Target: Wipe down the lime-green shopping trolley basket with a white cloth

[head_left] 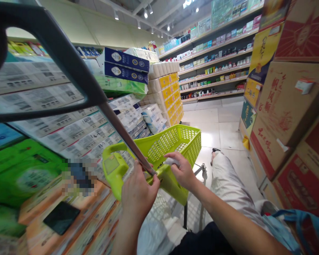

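Observation:
My left hand is closed round the lower end of a flat metal bar. The bar slants up to a large dark grey loop handle at the upper left. In my right hand is a small crumpled whitish wad, perhaps tissue or cloth, pinched by curled fingers. Both hands are over the near side of a lime-green plastic shopping cart with a latticed basket. Its green push handle lies left of my left hand. Where the bar ends is partly hidden by my fingers.
Stacked packs of paper line the left, with a dark flat device on orange packs. Cardboard cartons rise on the right. Shelves of small goods stand at the back. My outstretched leg lies right of the cart.

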Demonstrator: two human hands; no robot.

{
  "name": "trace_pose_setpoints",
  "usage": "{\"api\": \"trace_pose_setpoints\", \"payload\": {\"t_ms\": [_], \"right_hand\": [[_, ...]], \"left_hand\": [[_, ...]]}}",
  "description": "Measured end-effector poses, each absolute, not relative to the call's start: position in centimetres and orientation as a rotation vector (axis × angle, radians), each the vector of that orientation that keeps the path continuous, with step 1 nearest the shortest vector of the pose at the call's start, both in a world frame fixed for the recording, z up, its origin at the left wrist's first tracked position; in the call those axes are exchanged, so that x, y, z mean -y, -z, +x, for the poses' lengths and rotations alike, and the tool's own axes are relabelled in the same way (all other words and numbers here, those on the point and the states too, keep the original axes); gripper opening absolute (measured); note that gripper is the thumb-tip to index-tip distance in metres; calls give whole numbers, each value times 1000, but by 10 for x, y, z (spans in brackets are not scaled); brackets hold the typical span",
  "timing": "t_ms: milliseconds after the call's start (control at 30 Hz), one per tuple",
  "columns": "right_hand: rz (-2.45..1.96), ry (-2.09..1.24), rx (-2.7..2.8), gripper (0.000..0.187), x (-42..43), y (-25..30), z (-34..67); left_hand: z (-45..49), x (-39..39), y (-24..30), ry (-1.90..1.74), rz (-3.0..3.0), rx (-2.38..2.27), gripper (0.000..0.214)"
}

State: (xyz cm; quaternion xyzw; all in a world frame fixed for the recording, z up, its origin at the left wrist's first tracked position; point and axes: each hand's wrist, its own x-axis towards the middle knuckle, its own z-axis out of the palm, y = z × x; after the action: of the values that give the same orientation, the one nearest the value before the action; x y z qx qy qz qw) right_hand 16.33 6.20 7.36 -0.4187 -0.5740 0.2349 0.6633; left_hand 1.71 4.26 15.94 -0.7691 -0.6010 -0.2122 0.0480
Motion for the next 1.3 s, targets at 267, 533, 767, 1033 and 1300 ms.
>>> {"api": "trace_pose_setpoints", "payload": {"t_ms": [267, 533, 767, 1033, 1300], "right_hand": [[-1023, -430, 1627, 29, -73, -88, 164], [-1278, -176, 1723, 30, -62, -85, 163], [-1305, -172, 1694, 38, -58, -81, 162], [-1008, -220, 1760, 37, -60, -76, 146], [-1155, -146, 1729, 43, -56, -70, 148]], "left_hand": [[16, -44, -157, 678, -2357, 1798, 32], [15, -44, -156, 684, -2336, 1773, 33], [15, -43, -157, 666, -2339, 1770, 33], [13, -42, -157, 596, -2281, 1801, 30], [13, -43, -156, 596, -2282, 1776, 26]]}}
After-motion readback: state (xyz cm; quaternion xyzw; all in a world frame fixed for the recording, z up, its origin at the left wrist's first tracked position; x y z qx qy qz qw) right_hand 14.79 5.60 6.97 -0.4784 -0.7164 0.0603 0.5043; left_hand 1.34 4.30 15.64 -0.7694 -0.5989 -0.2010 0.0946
